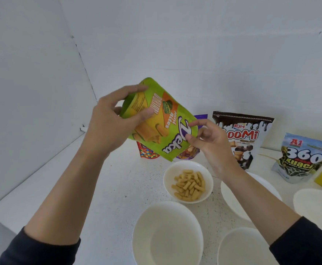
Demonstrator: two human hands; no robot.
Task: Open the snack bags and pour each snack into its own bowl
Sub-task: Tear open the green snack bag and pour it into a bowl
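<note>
One small white bowl (170,174) already holds a heap of wafer bites (188,185), so the first pour looks close to done. The green Deka Mini Bites bag (167,119) hangs in the air above and just behind that bowl, tipped over so its printed name reads upside down and its low corner points toward the bowl. The left hand (110,127) grips the raised base end of the bag, thumb on the front and fingers curled over the edge. The right hand (208,140) pinches the bag's side edge between thumb and forefinger, its other fingers loosely spread. No piece shows in mid-fall, and the mouth of the bag is turned away, so I cannot tell whether anything is left inside.

My reading is that this is the tail of emptying the Deka bag. The next move probably calls for a shake or squeeze to clear the last pieces, then setting the bag aside on the white table (118,188). After that comes an unopened bag: the Koomi chocolate cereal bag (246,132) and the A1 360 Kuaci bag (303,159) stand upright to the right, with a red candy bag (148,153) and a purple bag (202,117) partly hidden behind the Deka bag. A large empty bowl (167,236) waits nearest the person, and each remaining snack needs a bowl of its own.
</note>
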